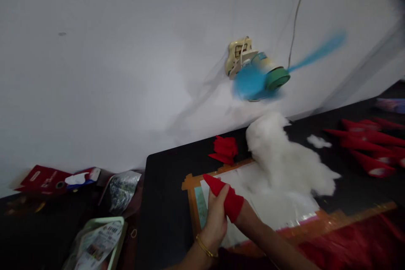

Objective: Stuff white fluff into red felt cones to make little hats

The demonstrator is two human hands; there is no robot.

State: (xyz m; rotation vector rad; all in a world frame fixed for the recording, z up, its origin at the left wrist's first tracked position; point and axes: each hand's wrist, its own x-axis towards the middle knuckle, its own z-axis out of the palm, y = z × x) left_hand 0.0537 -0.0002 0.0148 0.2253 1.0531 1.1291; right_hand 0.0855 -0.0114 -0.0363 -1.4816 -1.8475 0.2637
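My left hand (217, 215), with a gold bangle on the wrist, grips a red felt cone (226, 196) from the left, fingers wrapped round it. My right hand (245, 216) is pushed inside the cone's wide end, so its fingers are hidden. Just beyond lies a big heap of white stuffing (284, 160) on a plastic sheet (278, 211). A small stack of flat red felt pieces (224, 149) sits behind the cone.
The black table (164, 202) meets a white wall. Several finished red cones (370, 145) lie at the right. A small blue fan (262, 78) spins on the wall by a socket. Red boxes (44, 178), bags and a tray (101, 240) lie on the floor at left.
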